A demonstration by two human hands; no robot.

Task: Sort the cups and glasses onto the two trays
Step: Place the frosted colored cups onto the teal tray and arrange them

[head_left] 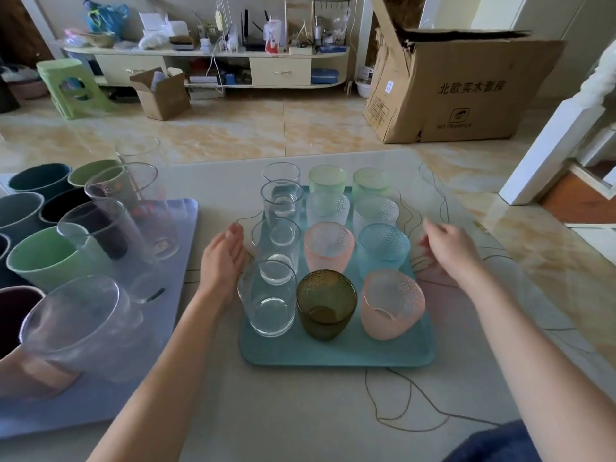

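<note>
Pale bench with thin dark line drawings, before a tiled floor, a low shelf unit and a large carton. Centre: rectangular teal tray carrying twelve glasses in three columns of four: four clear smooth tumblers; eight dimpled tumblers, namely two green, two clear, two pink, one blue and one olive. Left: lilac tray holding opaque cups in green, grey and dark tones among tall clear glasses; its count is cut off by the frame edge. Left hand and right hand flank the teal tray, fingers relaxed and spread, holding nothing; whether they touch it cannot be told.
</note>
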